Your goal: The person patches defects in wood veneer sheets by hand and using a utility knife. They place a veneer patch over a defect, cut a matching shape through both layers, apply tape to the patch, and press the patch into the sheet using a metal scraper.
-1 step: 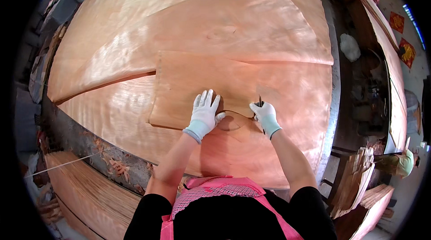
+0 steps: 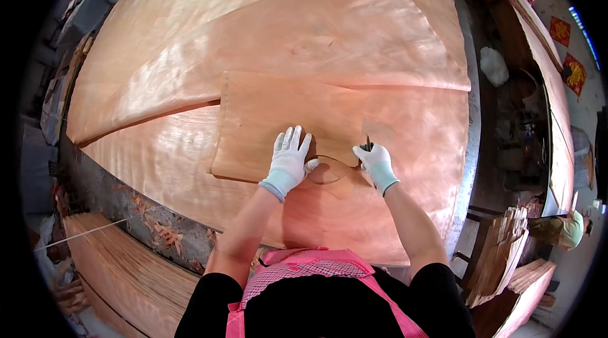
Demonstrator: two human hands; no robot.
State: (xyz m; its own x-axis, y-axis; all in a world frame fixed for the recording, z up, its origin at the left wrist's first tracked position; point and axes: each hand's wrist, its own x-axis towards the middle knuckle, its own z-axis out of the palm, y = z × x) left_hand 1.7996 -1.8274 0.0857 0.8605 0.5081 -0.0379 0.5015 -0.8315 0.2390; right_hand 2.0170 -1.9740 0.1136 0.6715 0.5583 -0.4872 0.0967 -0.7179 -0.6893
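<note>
The right hand [image 2: 378, 164] has its grip closed on a dark tool [image 2: 367, 143] by the small sheet's [image 2: 272, 107] near right edge. The left hand [image 2: 290, 159], fingers slightly apart, lies flat on it, seemingly steadying it against the broad veneer [image 2: 418, 148] underneath.

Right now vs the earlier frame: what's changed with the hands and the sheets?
Very little: the right hand appears to have shifted slightly to the right, with the slim dark tool still in its grip. Nothing was visibly taken hold of or let go. Unchanged: the left hand, spread on the smaller wood sheet, and the larger sheets beneath.
</note>
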